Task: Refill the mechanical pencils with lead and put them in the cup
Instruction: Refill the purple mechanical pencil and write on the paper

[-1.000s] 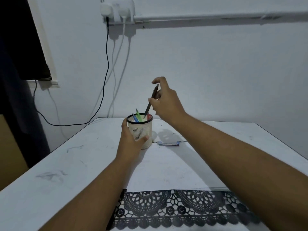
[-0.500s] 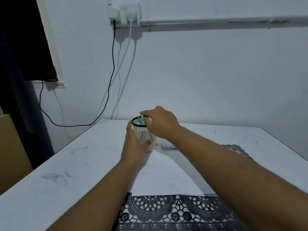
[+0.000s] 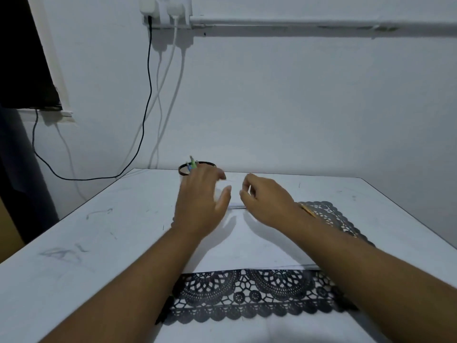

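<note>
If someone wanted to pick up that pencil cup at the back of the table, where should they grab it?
Probably round its side wall, below the dark rim, coming from the near left. The cup stands upright with pencils poking out of its open top, so a grasp from above would hit them. The left hand hides most of the wall, so its surface cannot be judged; the right hand is off to the right, loosely curled.

A single head-worn camera looks forward and slightly down along both forearms, across the worktop (image 3: 74, 243) toward the far wall (image 3: 296, 107). It sits close above the near edge; its wide angle bends the worktop's left and right edges.
</note>
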A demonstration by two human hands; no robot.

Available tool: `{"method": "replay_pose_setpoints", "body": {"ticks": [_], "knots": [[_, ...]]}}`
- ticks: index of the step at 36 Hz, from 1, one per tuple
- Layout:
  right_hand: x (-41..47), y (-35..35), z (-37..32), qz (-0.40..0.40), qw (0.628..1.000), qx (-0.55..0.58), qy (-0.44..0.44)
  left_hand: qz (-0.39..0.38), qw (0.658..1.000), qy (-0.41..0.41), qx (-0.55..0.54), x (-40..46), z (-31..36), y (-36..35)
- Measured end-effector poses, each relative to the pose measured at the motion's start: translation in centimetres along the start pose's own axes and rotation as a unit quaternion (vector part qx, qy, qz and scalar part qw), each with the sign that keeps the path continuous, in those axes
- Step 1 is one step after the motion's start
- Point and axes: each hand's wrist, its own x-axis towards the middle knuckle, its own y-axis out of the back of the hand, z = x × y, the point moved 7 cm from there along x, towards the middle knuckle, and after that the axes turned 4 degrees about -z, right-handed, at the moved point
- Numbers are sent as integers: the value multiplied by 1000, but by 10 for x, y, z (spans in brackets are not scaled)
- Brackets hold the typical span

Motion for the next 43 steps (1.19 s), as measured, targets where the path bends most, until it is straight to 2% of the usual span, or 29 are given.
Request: {"method": "replay_pose_setpoints", "body": {"ticks": [4, 12, 20, 27, 34, 43], "knots": [[-27, -9, 16, -50, 996, -71, -22, -203, 978, 30, 32, -15, 9, -48], [-55, -35, 35, -112, 987, -106, -32, -319, 943, 63, 74, -41, 2, -76], [-58, -23, 38, -102, 992, -50, -47, -320, 943, 57, 72, -43, 2, -77], [-48, 22, 75, -39, 986, -68, -145, -322, 943, 52, 67, -44, 2, -76], [-54, 49, 123, -75, 947, -176, -259, -325, 942, 53, 61, -44, 1, -77], [-60, 41, 128, -112, 935, -167, -293, -327, 942, 56, 50, -46, 2, -76]]}}
